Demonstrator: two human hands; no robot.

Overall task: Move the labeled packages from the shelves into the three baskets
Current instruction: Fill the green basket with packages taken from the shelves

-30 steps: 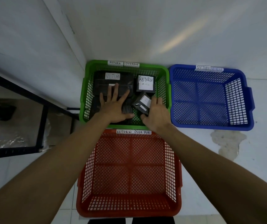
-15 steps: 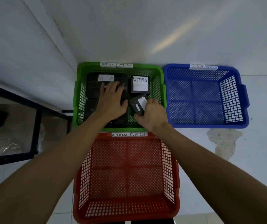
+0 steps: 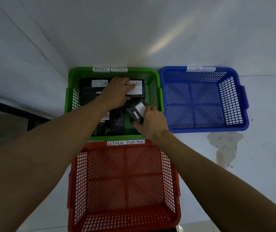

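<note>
Left hand [image 3: 117, 92] shifted rightward in green basket [image 3: 157, 91], fingers flat over labelled package [image 3: 136, 91]; label half-hidden. Right hand [image 3: 152, 121] still grips small packet [image 3: 136, 113].

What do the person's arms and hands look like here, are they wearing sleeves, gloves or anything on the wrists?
Both forearms are bare right up to the bottom edge of the picture: no sleeves show. The left hand and the right hand are bare too, with no gloves. No watch, bracelet or band shows on either wrist, and no rings can be made out on the fingers that show. No markings stand out in this dim light.
</note>
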